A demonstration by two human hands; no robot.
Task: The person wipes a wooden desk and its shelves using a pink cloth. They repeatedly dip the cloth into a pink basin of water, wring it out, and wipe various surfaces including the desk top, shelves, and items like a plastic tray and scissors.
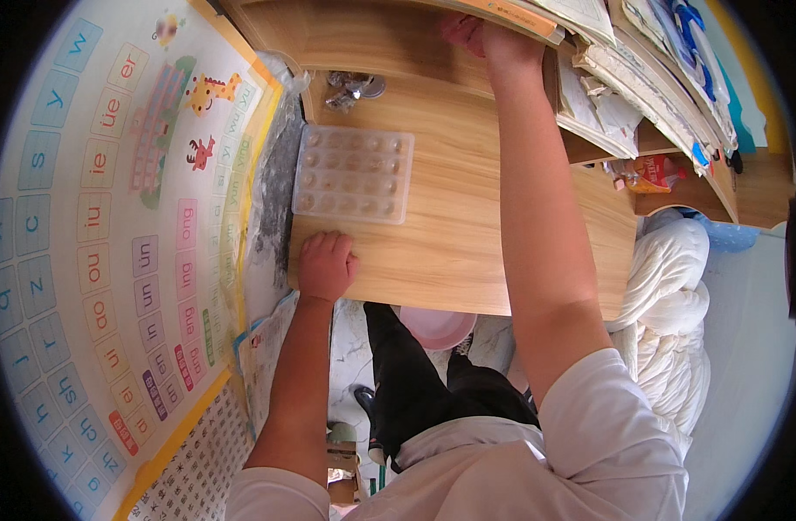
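Observation:
My left hand (328,265) rests on the front left part of a wooden desk (463,260), its fingers curled and nothing visible in them. Just beyond it lies a translucent plastic tray (354,174) with rows of round cups. My right arm reaches across the desk to the shelf unit at the back. There my right hand (469,36) is partly hidden under the shelf edge and its shadow, so what it touches or holds cannot be told. Crumpled clear and silvery plastic packaging (346,90) sits in the back left corner.
Stacked papers and books (652,84) fill the shelf at upper right, above a red and orange packet (655,174). A letter chart (111,215) covers the left wall. White bedding (665,325) lies right of the desk; a pink basin (437,327) stands below.

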